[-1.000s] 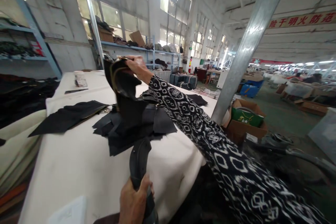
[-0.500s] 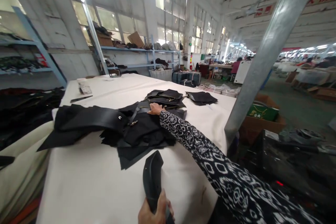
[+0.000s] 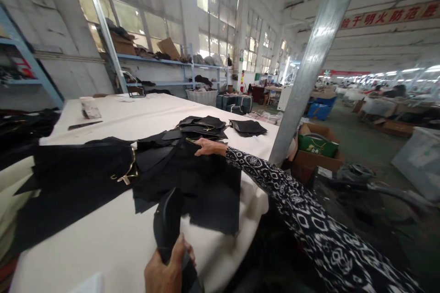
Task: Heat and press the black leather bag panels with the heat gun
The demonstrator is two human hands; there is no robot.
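Observation:
My left hand (image 3: pixel 165 268) is closed around a black, curved, handle-like tool (image 3: pixel 168 219) at the bottom of the view; its lower end is hidden by the hand. My right hand (image 3: pixel 209 147), in a black-and-white patterned sleeve, reaches over the table with its fingers closed at the far edge of a black fabric piece (image 3: pixel 216 192). A gold zipper edge shows by its fingertips. Behind it lies a stack of black zippered pieces (image 3: pixel 202 123). At the left, a wide black piece (image 3: pixel 79 178) lies spread with a gold zipper (image 3: pixel 132 165) and slider on it.
The pieces lie on a white-covered table (image 3: pixel 147 112). Another black piece (image 3: pixel 247 127) lies near its right edge, beside a slanted metal post (image 3: pixel 305 64). Cartons with a green bag (image 3: pixel 316 144) stand on the floor at right. Blue shelving (image 3: pixel 154 59) runs along the wall.
The view has swung right. The left black piece now lies flatter, its gold zipper showing. The black fabric under my right hand is spread wider toward me. My left hand still grips the tool.

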